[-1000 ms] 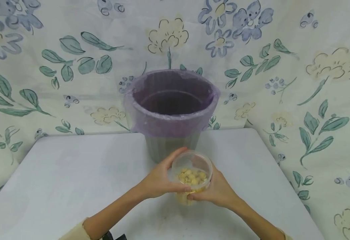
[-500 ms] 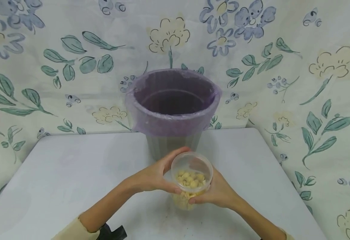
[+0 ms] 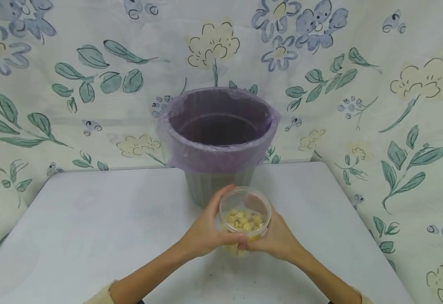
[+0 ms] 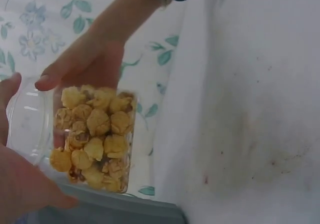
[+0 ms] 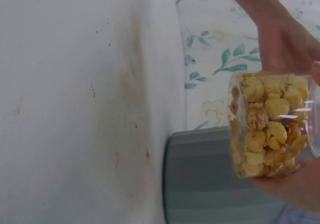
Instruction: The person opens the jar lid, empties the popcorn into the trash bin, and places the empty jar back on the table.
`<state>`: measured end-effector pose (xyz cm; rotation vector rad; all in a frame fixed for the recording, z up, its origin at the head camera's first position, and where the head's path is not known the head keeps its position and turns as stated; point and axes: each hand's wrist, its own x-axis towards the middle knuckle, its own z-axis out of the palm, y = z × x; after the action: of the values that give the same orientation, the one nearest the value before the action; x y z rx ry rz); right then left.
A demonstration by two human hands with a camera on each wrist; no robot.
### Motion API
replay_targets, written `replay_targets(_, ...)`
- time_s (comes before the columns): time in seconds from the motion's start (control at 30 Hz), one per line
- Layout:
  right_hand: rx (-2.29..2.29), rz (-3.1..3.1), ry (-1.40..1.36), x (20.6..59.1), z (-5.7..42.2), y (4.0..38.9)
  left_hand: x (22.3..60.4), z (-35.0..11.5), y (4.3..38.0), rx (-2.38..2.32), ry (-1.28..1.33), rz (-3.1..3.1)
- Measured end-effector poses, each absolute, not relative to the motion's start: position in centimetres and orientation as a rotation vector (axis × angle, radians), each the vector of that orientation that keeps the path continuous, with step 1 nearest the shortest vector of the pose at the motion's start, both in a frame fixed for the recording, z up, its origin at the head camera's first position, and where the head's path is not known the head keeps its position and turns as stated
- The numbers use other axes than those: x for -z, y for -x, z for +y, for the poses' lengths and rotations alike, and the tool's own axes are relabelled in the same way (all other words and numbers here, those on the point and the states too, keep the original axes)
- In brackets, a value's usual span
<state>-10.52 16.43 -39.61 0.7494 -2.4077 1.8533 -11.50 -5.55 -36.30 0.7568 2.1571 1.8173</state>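
A clear plastic jar of popcorn (image 3: 244, 219) is held above the table, in front of the bin. Golden-brown popcorn (image 4: 95, 134) fills its lower part, and a clear round lid or rim (image 4: 30, 119) forms the wider top. My left hand (image 3: 207, 230) grips the upper part from the left, thumb across the near side. From the right, my right hand (image 3: 278, 236) grips the jar, and the two thumbs meet at the front. In the right wrist view the popcorn (image 5: 270, 129) shows through the jar wall. Some fingers are hidden behind the jar.
A grey bin (image 3: 221, 185) with a purple liner bag (image 3: 221, 158) stands just beyond the hands. The white table (image 3: 103, 219) bears small crumbs and a faint stain near its front. Floral fabric (image 3: 92, 84) hangs behind it and at the right.
The left hand has slid back and forth around the jar's top, lately toward the right, bringing its thumb against the right thumb. The jar has risen slightly over the last half second.
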Motion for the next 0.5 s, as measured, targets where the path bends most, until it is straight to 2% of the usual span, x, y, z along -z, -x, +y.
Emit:
replay_targets(0.3,-1.948,-2.403,-0.854,39.5,17.0,10.4,35.8,-7.3,14.4,-1.716,-1.017,1.815)
replay_targets(0.5,-2.031,-2.397,-0.941,39.4,17.1,10.3,36.1,-7.4,15.4,-1.653,-1.095,1.691)
